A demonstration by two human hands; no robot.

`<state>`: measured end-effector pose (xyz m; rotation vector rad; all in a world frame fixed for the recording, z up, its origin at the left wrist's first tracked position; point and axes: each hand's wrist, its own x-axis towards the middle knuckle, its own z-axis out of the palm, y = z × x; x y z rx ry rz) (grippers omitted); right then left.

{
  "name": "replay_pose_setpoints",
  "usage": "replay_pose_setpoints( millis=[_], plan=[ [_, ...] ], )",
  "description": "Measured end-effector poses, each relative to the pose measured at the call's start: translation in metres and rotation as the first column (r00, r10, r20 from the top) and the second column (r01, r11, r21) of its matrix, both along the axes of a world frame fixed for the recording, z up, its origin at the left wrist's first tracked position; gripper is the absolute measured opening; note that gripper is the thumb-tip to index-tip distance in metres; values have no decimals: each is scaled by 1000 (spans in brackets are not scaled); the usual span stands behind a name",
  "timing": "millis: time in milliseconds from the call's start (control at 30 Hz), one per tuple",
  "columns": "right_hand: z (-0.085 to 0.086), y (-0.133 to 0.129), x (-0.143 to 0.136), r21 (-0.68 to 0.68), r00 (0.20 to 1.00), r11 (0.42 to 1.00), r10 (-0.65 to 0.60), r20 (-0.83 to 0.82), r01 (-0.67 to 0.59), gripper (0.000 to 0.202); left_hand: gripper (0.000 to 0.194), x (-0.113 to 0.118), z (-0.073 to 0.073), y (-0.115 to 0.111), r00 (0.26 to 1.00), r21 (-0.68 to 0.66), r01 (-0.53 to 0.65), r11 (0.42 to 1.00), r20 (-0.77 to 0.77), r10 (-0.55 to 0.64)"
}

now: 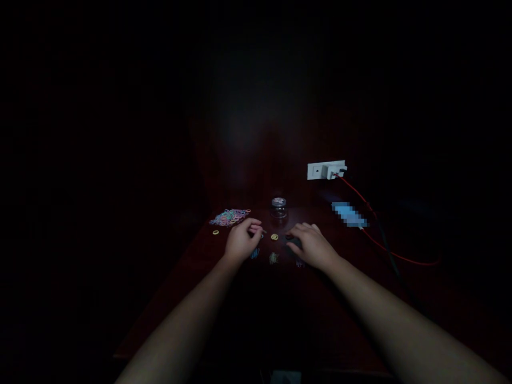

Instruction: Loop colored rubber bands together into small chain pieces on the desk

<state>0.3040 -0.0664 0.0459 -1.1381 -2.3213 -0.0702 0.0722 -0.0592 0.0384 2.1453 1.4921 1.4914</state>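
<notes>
My left hand (241, 240) is curled above the dark red table, thumb and fingertips close together. Something small shows at its fingertips, too dim to name. Close beside it lies a small pile of blue rubber bands (255, 254). My right hand (312, 246) hovers over the table with thumb and fingers apart, near a small pile of purple bands (300, 263). Between the hands sit a cluster of yellow bands (274, 237) and a pile of green bands (273, 258). A large heap of mixed coloured bands (230, 217) lies behind my left hand, with a single yellow band (216, 232) in front.
A clear lidded jar (279, 208) stands behind the yellow cluster. To the right, a pixelated blue-lit object (349, 214) lies on the table, joined to a red cable (384, 250) from a white wall socket (326, 170). The surroundings are very dark.
</notes>
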Motion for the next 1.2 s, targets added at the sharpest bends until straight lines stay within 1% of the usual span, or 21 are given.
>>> replay_pose_setpoints(
  millis=[67,100,167,333,567,733,967,1200],
  plan=[
    [2,-4,0,18,998,1000,9,-61,-7,26,15,23,4,-6,996,9,81,997,28,-81],
    [3,-6,1,19,996,1000,15,-89,-14,28,15,31,5,-10,995,28,86,996,55,-88],
    [5,-11,2,9,991,999,40,-130,-39,29,12,40,5,-18,993,55,77,995,80,-82],
    [9,-20,0,21,983,991,132,-132,-130,21,9,36,2,-31,987,40,156,987,24,-157],
    [8,-22,-2,41,975,984,176,-138,-172,8,7,39,-3,-30,984,2,179,984,20,-179],
    [6,-19,-1,60,970,982,187,-156,-180,9,7,40,-4,-31,983,9,179,984,43,-179],
    [5,-17,0,50,972,984,176,-153,-170,13,8,40,-1,-34,980,20,197,980,-10,-197],
    [6,-17,2,50,975,985,169,-146,-163,12,8,41,-1,-34,976,15,216,976,-6,-216]
  ],
)
